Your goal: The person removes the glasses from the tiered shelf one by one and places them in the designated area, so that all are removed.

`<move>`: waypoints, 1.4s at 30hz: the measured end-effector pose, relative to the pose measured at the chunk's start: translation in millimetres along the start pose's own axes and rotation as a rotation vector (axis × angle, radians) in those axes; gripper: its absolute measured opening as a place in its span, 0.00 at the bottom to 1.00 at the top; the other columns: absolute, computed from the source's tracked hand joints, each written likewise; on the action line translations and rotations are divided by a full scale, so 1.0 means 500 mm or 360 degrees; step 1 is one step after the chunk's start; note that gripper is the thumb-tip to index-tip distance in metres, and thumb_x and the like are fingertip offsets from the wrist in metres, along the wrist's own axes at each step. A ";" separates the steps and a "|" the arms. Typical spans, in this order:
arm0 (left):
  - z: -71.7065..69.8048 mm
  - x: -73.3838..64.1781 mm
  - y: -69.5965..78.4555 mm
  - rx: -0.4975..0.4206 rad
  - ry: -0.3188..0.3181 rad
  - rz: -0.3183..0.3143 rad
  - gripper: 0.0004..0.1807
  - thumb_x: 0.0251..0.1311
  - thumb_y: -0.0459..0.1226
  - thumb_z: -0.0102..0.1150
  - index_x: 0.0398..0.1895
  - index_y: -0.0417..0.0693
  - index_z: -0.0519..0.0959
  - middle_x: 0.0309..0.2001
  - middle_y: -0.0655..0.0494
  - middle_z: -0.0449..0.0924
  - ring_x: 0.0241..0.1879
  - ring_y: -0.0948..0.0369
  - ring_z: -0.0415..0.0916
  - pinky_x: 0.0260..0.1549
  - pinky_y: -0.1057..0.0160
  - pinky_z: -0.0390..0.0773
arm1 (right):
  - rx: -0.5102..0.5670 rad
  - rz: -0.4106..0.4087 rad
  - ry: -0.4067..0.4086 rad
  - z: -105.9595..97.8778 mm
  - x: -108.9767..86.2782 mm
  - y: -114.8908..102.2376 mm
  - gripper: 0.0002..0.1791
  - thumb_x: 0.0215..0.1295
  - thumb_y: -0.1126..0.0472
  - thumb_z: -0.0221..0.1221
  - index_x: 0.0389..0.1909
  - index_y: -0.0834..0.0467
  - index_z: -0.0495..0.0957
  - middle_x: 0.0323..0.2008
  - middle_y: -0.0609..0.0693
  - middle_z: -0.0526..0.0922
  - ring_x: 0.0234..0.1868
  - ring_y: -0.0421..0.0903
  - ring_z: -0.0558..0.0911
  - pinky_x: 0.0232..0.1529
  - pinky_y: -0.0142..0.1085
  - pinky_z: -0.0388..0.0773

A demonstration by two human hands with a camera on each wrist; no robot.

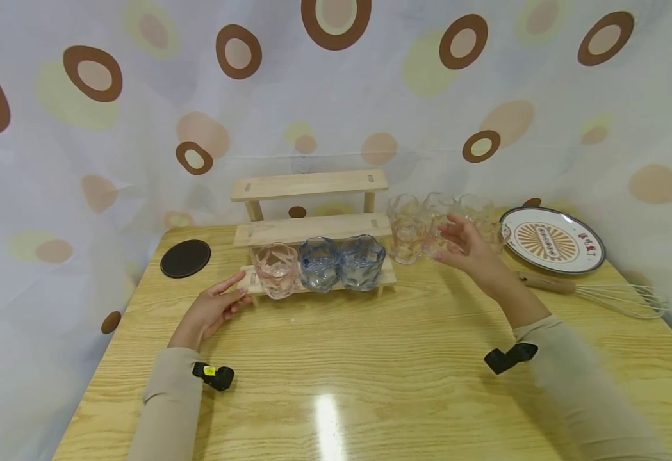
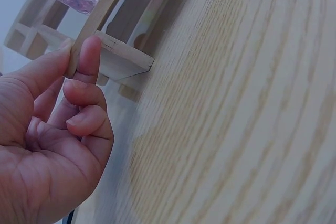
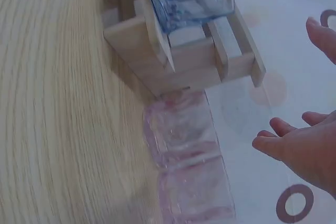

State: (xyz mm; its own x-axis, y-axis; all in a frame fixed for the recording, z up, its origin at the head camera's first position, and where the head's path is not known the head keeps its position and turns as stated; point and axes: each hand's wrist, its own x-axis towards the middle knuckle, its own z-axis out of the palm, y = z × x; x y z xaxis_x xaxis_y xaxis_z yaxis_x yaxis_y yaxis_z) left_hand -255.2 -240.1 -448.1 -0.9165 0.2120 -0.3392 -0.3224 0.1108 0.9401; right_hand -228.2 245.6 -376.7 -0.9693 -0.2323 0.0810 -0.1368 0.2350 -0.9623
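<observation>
A three-tier wooden stand (image 1: 312, 227) stands at the back of the table. On its lowest shelf are a pink glass (image 1: 278, 274) and two blue glasses (image 1: 319, 266). The left hand (image 1: 211, 312) pinches the left end of that shelf between thumb and finger; in the left wrist view the stand's side leg (image 2: 126, 51) shows beside the fingertips. Right of the stand, several pink glasses (image 1: 409, 238) and clear glasses (image 1: 438, 203) are grouped. The right hand (image 1: 476, 256) is above them with its fingers apart, holding nothing, and partly hides some of them.
A white plate (image 1: 586, 246) with a printed design lies at the back right. In front of it is a whisk (image 1: 549, 282) with a wooden handle. A round black coaster (image 1: 186, 258) sits left of the stand. A patterned cloth (image 1: 336, 109) hangs behind the table.
</observation>
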 end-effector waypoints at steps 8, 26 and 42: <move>0.000 -0.002 0.001 -0.0006 0.0023 -0.0008 0.30 0.69 0.38 0.52 0.73 0.57 0.58 0.31 0.62 0.84 0.21 0.68 0.64 0.21 0.72 0.64 | 0.0096 -0.0028 -0.0212 0.101 0.035 0.008 0.45 0.65 0.68 0.57 0.75 0.57 0.39 0.69 0.64 0.51 0.71 0.60 0.50 0.68 0.54 0.46; -0.001 -0.003 0.003 -0.0060 -0.0009 0.0000 0.31 0.68 0.37 0.52 0.73 0.56 0.57 0.30 0.63 0.84 0.20 0.69 0.63 0.21 0.72 0.64 | -0.0003 0.0074 -0.0160 0.204 0.083 0.028 0.51 0.57 0.53 0.67 0.75 0.46 0.43 0.74 0.52 0.38 0.70 0.59 0.52 0.62 0.54 0.59; -0.001 -0.003 0.005 -0.0067 -0.0017 -0.0021 0.32 0.68 0.37 0.52 0.73 0.56 0.57 0.29 0.64 0.84 0.20 0.69 0.63 0.20 0.72 0.63 | -0.0019 0.0110 0.0010 0.227 0.087 0.039 0.50 0.54 0.50 0.69 0.73 0.42 0.49 0.73 0.50 0.45 0.27 0.47 0.65 0.33 0.50 0.69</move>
State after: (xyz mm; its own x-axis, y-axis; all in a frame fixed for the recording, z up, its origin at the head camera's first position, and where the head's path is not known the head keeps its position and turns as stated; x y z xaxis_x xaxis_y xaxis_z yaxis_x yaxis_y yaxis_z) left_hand -254.7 -240.5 -445.3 -0.9096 0.2209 -0.3520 -0.3446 0.0726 0.9360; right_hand -249.6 132.8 -421.4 -0.9778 -0.2090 0.0160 -0.0717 0.2618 -0.9625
